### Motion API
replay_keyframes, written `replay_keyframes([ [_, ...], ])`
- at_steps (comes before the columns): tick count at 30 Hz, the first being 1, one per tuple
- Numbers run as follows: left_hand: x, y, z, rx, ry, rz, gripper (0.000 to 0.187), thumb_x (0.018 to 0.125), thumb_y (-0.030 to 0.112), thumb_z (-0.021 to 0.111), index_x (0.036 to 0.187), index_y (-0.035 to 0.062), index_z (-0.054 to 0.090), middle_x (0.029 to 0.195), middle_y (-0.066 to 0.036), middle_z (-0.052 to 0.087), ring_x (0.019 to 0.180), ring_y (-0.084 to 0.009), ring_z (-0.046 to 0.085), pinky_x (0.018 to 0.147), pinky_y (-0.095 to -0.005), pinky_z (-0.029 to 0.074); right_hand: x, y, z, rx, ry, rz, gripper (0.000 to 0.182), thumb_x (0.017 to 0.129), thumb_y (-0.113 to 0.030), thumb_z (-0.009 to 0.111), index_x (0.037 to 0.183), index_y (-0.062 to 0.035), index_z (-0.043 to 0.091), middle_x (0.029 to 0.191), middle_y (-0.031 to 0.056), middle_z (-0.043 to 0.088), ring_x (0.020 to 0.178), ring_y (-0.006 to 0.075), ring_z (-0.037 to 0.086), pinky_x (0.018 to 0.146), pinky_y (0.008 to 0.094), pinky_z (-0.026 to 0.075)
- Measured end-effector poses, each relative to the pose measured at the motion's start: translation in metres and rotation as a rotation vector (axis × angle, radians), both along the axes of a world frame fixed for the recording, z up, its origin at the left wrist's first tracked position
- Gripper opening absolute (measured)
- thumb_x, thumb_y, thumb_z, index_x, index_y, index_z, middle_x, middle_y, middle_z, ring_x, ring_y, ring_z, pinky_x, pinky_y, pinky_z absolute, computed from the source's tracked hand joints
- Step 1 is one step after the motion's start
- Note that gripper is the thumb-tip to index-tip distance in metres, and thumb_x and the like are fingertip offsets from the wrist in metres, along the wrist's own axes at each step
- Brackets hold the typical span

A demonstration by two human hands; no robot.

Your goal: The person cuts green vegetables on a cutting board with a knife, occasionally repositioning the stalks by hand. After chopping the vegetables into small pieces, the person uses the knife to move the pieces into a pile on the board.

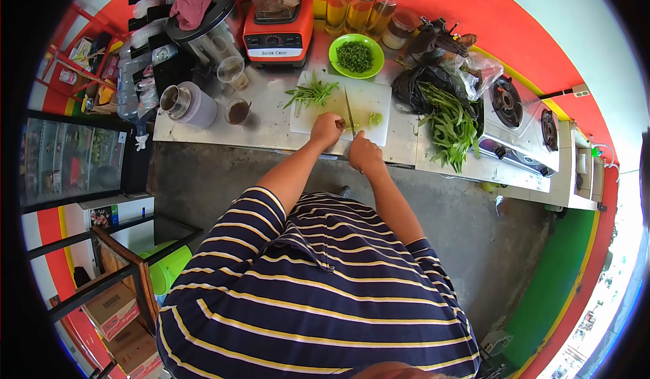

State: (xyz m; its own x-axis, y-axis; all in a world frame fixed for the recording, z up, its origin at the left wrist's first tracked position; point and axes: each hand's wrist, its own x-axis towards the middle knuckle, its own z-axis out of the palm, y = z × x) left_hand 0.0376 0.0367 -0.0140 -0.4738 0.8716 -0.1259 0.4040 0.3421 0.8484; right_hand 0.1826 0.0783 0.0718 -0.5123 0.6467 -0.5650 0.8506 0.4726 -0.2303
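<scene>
My right hand [365, 152] grips a knife [349, 107], its blade pointing away from me over a white cutting board [369, 98]. Beside the blade, my left hand [328, 129] rests at the near part of the board with its fingers curled in; whatever they hold is hidden. Long green leaves [313, 93] lie loose at the board's far left. Right of the knife sits a small heap of finely cut greens [374, 119]. Beyond the board stands a lime-green bowl [336, 63] holding chopped greens [355, 57].
A leafy bunch [448, 123] spills from a black plastic bag [408, 88] on the right, near a gas stove [525, 125]. Leftward stand a cup of dark drink [237, 112], a flask [193, 105] and a red blender [276, 40]. Oil bottles [359, 11] line the back wall.
</scene>
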Motion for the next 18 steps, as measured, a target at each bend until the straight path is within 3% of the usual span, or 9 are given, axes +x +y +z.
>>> replay_keyframes([
  [3, 0.003, -0.003, -0.001, 0.036, -0.003, 0.005, 0.011, 0.074, 0.002, 0.072, 0.084, 0.0029, 0.075, 0.073, -0.013, 0.072, 0.070, -0.0269, 0.071, 0.068, -0.0366, 0.055, 0.003, -0.002, -0.005, -0.015, 0.031, -0.046, 0.034, 0.093, -0.012, 0.054, 0.121, 0.0039, 0.043, 0.116, 0.0332, 0.066, 0.110, 0.0441, 0.067, 0.095, 0.0496, 0.053],
  [8, 0.009, -0.008, -0.012, 0.117, 0.095, 0.106, 0.014, 0.074, 0.009, 0.078, 0.087, 0.0043, 0.075, 0.086, -0.016, 0.068, 0.082, -0.0318, 0.068, 0.074, -0.0409, 0.052, -0.001, -0.004, -0.016, 0.022, 0.022, -0.052, 0.034, 0.092, -0.012, 0.055, 0.121, 0.0047, 0.045, 0.116, 0.0322, 0.067, 0.110, 0.0435, 0.067, 0.095, 0.0482, 0.053],
  [12, 0.008, -0.009, 0.005, 0.064, 0.096, 0.049, 0.015, 0.075, 0.010, 0.079, 0.087, 0.0040, 0.074, 0.089, -0.016, 0.066, 0.085, -0.0322, 0.067, 0.076, -0.0421, 0.052, -0.004, 0.004, -0.006, 0.001, -0.031, 0.012, 0.040, 0.091, -0.010, 0.056, 0.125, 0.0053, 0.042, 0.113, 0.0308, 0.068, 0.110, 0.0426, 0.067, 0.094, 0.0470, 0.054],
  [14, 0.009, -0.010, 0.005, 0.070, 0.111, 0.066, 0.016, 0.075, 0.006, 0.081, 0.088, -0.0007, 0.073, 0.088, -0.015, 0.065, 0.082, -0.0268, 0.069, 0.075, -0.0361, 0.055, -0.006, -0.004, -0.006, 0.008, -0.028, -0.017, 0.041, 0.091, -0.010, 0.057, 0.126, 0.0056, 0.042, 0.112, 0.0302, 0.069, 0.110, 0.0423, 0.067, 0.094, 0.0466, 0.054],
  [18, 0.010, -0.008, -0.007, 0.059, 0.055, 0.142, 0.016, 0.076, 0.007, 0.081, 0.088, -0.0016, 0.073, 0.089, -0.015, 0.066, 0.081, -0.0260, 0.070, 0.075, -0.0353, 0.055, -0.009, -0.016, -0.016, 0.049, 0.036, -0.046, 0.045, 0.090, -0.010, 0.059, 0.128, 0.0068, 0.042, 0.112, 0.0291, 0.069, 0.110, 0.0421, 0.067, 0.094, 0.0468, 0.054],
])
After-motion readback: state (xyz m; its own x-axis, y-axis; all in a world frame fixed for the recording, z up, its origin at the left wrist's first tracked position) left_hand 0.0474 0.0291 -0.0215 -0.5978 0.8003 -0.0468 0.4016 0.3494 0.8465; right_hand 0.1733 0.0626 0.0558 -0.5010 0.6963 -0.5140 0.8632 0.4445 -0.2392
